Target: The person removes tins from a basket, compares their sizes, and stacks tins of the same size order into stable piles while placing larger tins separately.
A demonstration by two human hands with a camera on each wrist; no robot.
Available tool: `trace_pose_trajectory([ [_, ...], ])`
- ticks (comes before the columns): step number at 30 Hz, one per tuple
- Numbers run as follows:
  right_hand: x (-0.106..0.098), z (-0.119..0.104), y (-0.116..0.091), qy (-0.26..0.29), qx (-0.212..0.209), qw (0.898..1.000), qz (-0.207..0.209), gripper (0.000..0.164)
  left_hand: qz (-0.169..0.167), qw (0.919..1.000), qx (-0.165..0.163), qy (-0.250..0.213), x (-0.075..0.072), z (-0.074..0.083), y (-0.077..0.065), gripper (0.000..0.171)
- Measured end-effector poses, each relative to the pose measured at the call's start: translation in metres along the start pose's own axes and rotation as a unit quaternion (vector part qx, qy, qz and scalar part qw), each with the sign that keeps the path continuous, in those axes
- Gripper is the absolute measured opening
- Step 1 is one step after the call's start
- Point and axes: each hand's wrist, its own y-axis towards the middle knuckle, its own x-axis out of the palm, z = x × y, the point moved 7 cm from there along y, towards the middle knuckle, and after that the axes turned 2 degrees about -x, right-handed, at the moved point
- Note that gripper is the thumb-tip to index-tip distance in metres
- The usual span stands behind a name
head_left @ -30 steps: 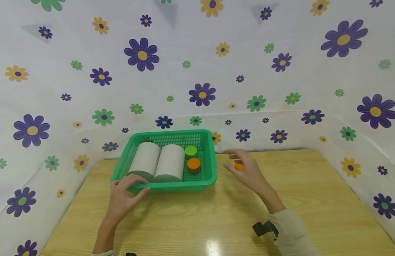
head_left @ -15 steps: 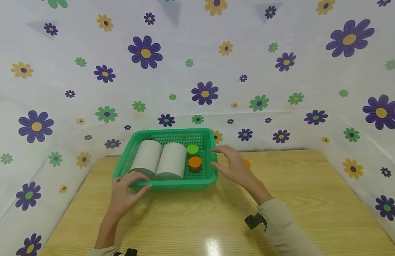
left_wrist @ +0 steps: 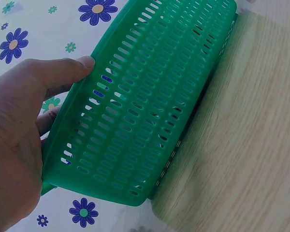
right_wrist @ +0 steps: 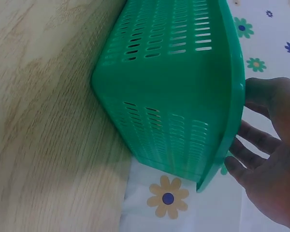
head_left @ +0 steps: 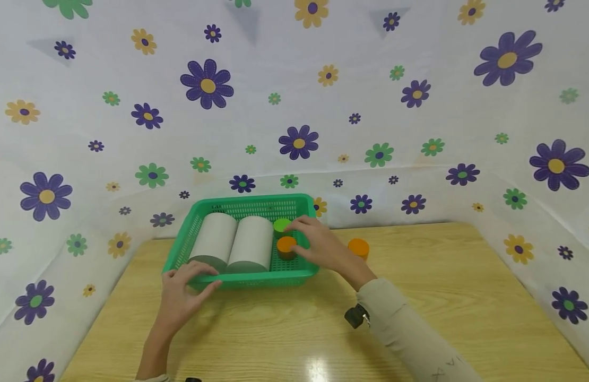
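Observation:
A green plastic basket (head_left: pixel 256 278) with slotted walls stands on the table. My left hand (head_left: pixel 180 294) grips its front rim near the left corner, thumb outside and fingers over the edge. My right hand (head_left: pixel 323 246) reaches over the right wall, fingers parted. Its fingertips are near a green-topped round piece (head_left: pixel 282 226) and an orange-topped round piece (head_left: pixel 286 245) inside; whether they touch cannot be told. In the right wrist view the basket's wall (right_wrist: pixel 169 92) hides those pieces. Two white cylinders (head_left: pixel 213 239) lie side by side in the basket's left part.
Another orange-topped round piece (head_left: pixel 358 248) stands on the wooden table (head_left: pixel 442 276), right of the basket and partly behind my right wrist. A white cloth wall (head_left: pixel 256 122) with printed flowers rises behind the table and at both sides.
My right hand has moved left from near the orange-topped piece on the table, across the right rim, to over the basket's inside. My left hand keeps its grip on the front rim.

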Motion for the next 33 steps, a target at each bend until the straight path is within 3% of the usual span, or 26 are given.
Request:
trace_pose_trajectory([
  [6,0.019,0.004,0.014,-0.011,0.024,0.999,-0.045,0.035,0.005,1.0000,0.006,0.001,-0.001,-0.002,0.001,0.022],
  [17,0.047,0.012,0.029,-0.124,0.002,0.988,-0.093,0.033,0.013,0.9999,0.011,-0.001,-0.002,-0.001,-0.001,0.027],
  [28,0.063,0.013,0.038,-0.226,0.002,0.960,-0.165,0.041,0.021,0.9997,0.012,0.007,-0.003,-0.001,-0.002,0.026],
  [33,0.066,0.015,0.040,-0.246,0.001,0.953,-0.177,0.044,0.021,0.9996,0.018,0.001,-0.002,0.000,-0.001,0.025],
])
